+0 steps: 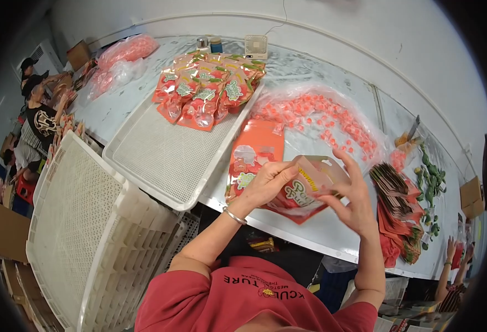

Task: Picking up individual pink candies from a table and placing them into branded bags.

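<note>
A red and pink printed pouch is held tilted in front of me above the near table edge, its top end spread apart. My left hand grips the pouch's left side, thumb on top, with a silver bangle on the wrist. At the pouch's right side, my right hand has its thumb and some fingers on the edge of the mouth, while the index finger stretches upward. The pouch's inside is mostly hidden. Beneath and left of it, another flat red pouch lies on the table.
Filled pouches are piled in a white mesh tray. Small pink-red wrapped pieces spill from a clear bag. Stacked flat pouches and green plastic pieces lie right. Stacked white crates stand left. Other people work nearby.
</note>
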{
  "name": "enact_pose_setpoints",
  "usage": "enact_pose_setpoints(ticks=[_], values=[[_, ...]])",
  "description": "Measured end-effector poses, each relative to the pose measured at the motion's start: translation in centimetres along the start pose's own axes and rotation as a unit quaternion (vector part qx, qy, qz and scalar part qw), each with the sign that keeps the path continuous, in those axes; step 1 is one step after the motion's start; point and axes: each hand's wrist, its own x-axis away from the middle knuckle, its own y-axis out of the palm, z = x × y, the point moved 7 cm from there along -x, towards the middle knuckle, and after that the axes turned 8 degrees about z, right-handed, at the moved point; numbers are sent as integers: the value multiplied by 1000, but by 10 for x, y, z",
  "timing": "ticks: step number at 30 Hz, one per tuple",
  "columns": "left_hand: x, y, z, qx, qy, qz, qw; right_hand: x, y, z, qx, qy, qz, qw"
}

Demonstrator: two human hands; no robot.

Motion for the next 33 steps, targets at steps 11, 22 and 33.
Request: enact_pose_setpoints(ticks=[11,22,33], values=[[12,-3,-11,28,-50,45,997,22,38,46,-181,259,-87,945],[30,-2,4,-64,90,82,990,36,52,24,-159,217,-162,949],[25,-6,3,-94,81,70,990,36,67,25,-97,136,-142,976]])
